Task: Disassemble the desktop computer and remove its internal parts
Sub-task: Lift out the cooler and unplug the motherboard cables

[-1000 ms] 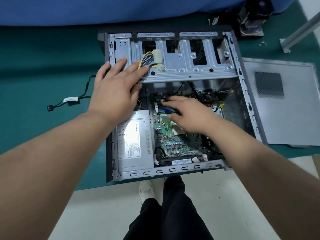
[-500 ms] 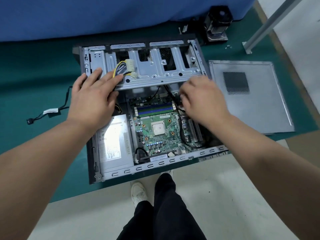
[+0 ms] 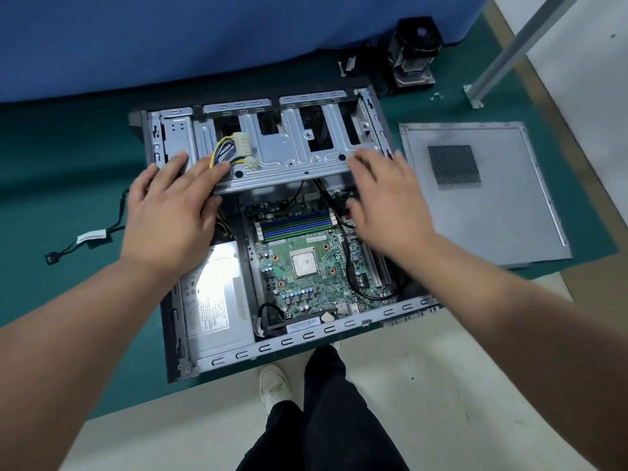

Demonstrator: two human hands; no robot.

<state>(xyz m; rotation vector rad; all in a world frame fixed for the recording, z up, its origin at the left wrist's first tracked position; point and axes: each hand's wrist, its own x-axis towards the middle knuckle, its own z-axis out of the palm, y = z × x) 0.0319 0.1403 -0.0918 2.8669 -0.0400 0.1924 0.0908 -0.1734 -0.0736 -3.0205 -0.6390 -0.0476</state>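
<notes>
The open desktop case [image 3: 299,339] lies on its side on the green mat. Inside it are the green motherboard [image 3: 302,270] with blue memory slots, the silver power supply [image 3: 212,300] at the left and a metal drive cage [image 3: 289,154] across the far end. Yellow and black power cables [image 3: 224,151] with white plugs lie on the cage. My left hand [image 3: 173,212] rests flat on the cage's left front edge, fingers straight. My right hand [image 3: 387,202] hovers, fingers spread, over the cage's right front corner and the board's right side; it holds nothing.
The removed side panel [image 3: 482,198] lies flat to the right of the case. A loose black cable [image 3: 85,239] lies on the mat at the left. A cooler with fan [image 3: 413,52] and small screws [image 3: 436,96] sit at the back right, next to a metal leg [image 3: 506,52].
My right hand has left the memory slots and moved up and right to the cage's right corner, fingers spreading. My left hand stays on the cage. The camera view has shifted.
</notes>
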